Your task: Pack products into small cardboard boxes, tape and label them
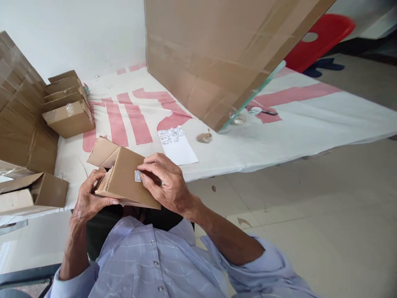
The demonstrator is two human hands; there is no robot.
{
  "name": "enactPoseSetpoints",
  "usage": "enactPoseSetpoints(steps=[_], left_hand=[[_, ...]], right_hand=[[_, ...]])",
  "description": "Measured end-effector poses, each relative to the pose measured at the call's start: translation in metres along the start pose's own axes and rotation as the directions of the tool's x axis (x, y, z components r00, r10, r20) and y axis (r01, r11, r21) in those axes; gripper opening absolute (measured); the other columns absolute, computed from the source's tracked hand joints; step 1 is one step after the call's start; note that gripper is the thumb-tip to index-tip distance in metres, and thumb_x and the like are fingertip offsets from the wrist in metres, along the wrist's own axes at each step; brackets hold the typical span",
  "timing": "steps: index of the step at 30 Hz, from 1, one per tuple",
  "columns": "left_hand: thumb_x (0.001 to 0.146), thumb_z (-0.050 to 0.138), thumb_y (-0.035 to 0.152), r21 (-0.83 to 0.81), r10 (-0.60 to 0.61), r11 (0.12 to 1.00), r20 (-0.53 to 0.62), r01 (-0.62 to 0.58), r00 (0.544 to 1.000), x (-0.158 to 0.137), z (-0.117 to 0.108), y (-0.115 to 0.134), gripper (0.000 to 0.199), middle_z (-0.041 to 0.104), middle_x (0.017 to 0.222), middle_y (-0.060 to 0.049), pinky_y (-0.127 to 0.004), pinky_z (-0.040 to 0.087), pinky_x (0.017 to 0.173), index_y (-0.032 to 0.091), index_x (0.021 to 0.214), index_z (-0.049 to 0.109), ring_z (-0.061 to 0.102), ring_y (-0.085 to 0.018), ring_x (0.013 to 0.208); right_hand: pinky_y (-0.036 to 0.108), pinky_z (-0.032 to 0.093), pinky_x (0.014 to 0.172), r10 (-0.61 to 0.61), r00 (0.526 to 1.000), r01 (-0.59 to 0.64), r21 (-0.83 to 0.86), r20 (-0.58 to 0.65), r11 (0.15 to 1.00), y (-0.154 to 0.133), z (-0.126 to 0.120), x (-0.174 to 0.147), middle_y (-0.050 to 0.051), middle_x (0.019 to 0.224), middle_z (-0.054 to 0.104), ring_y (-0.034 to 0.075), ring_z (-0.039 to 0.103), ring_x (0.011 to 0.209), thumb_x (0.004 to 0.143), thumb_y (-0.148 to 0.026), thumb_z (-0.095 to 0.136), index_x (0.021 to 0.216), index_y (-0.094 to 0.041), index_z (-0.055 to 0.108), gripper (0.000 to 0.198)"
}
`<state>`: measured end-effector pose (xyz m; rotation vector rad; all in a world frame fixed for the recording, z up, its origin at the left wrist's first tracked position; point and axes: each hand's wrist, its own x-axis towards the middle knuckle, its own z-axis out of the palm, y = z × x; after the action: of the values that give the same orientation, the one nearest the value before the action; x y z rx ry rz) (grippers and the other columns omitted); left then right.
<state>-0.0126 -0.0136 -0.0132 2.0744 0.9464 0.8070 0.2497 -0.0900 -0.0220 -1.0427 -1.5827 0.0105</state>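
A small brown cardboard box is tilted over the table's near edge, its flap standing out at the upper left. My left hand grips the box's left end, with the thumb along the bottom edge and the other fingers partly hidden at the opening. A small white label with a dark outline lies against the box's side face. My right hand has its thumb and fingertips pinched together at the label's right edge. On the table beyond lies a white sheet bearing rows of similar small labels.
Large cartons stand at the back and left. Several small boxes sit at the back left, and an opened box at the near left. A tape roll and scissors lie on the covered table. Behind is a red stool.
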Motion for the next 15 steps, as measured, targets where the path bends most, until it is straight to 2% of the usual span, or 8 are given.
enactPoseSetpoints(steps=[7,15], left_hand=[[0.066,0.096,0.074,0.009,0.001,1.000,-0.014,-0.001,1.000,-0.0009,0.0023,0.0005,0.077,0.069,0.109,-0.006,-0.036,0.054,0.086,0.024,0.117,0.069,0.066,-0.025,0.099],[0.067,0.098,0.069,-0.017,0.042,0.999,-0.026,-0.042,0.999,-0.0021,0.0032,-0.0022,0.075,0.070,0.107,-0.005,-0.033,0.053,0.084,0.022,0.118,0.070,0.066,-0.023,0.096]], right_hand=[[0.038,0.064,0.079,-0.020,1.000,0.019,-0.059,-0.005,0.998,-0.0018,-0.0005,-0.0023,0.007,0.097,0.071,0.021,0.071,0.091,0.102,-0.010,0.061,0.106,-0.024,0.073,0.019],[0.037,0.062,0.079,-0.039,0.999,0.039,-0.011,-0.005,0.999,-0.0021,-0.0016,-0.0004,0.006,0.097,0.072,0.021,0.070,0.090,0.101,-0.007,0.063,0.105,-0.023,0.071,0.019]])
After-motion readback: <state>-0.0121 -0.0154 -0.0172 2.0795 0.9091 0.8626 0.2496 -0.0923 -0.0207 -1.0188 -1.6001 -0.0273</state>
